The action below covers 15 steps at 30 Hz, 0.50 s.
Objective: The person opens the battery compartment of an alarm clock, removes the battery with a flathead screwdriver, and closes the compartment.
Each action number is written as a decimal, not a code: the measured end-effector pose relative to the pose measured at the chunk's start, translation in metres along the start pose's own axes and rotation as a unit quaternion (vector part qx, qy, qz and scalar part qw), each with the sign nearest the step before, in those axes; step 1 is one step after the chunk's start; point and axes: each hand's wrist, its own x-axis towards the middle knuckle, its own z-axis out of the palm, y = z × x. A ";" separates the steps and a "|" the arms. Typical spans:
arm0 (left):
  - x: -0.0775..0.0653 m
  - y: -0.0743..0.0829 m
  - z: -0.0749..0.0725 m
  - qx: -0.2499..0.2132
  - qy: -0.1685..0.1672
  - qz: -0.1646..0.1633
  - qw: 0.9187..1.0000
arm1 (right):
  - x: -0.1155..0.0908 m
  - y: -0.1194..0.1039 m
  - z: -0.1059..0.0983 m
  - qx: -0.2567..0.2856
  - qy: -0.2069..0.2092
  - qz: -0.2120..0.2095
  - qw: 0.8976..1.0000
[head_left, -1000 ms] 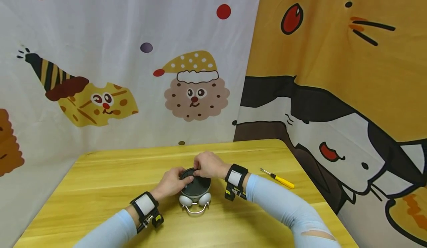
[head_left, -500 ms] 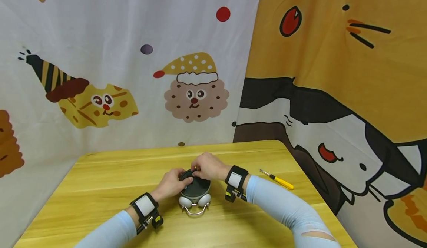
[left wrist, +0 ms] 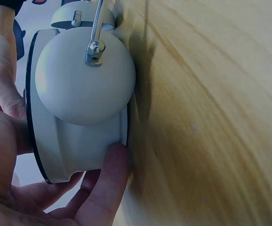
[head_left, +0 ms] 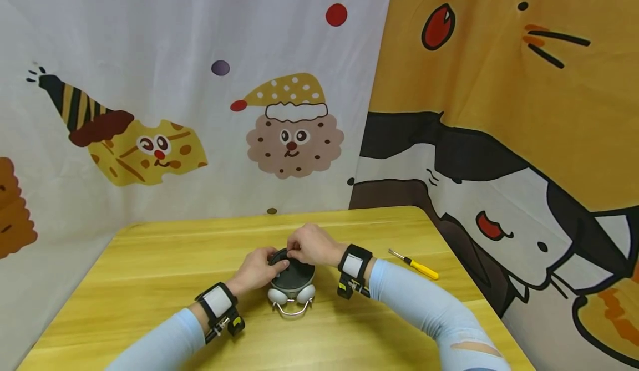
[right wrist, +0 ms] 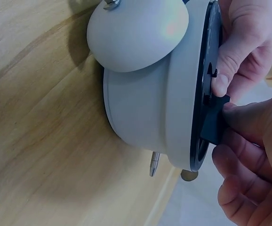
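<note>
A white twin-bell alarm clock (head_left: 298, 275) lies on its face, its black back turned up and its bells and silver handle toward me. My left hand (head_left: 254, 271) grips its left side, thumb over the back and fingers around the white case (left wrist: 79, 146). With thumb and fingers my right hand (head_left: 314, 244) pinches a black battery cover (right wrist: 215, 123) that stands up at an angle from the clock's back. The left thumb (right wrist: 223, 82) presses on the back close to that cover. A metal foot (right wrist: 155, 162) sticks out of the case's lower side.
A screwdriver (head_left: 421, 269) with a yellow handle lies on the wooden table (head_left: 165, 260), right of my right hand. Behind the table hangs a printed curtain (head_left: 199, 27). Both wrists wear black camera straps.
The right fingers have shifted very slightly left over the clock's back. The clock, left hand and screwdriver keep their places; the head view has tilted a little.
</note>
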 end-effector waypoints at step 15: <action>-0.009 0.019 -0.008 0.002 0.000 -0.004 1.000 | -0.005 0.006 -0.006 0.025 0.028 0.041 0.998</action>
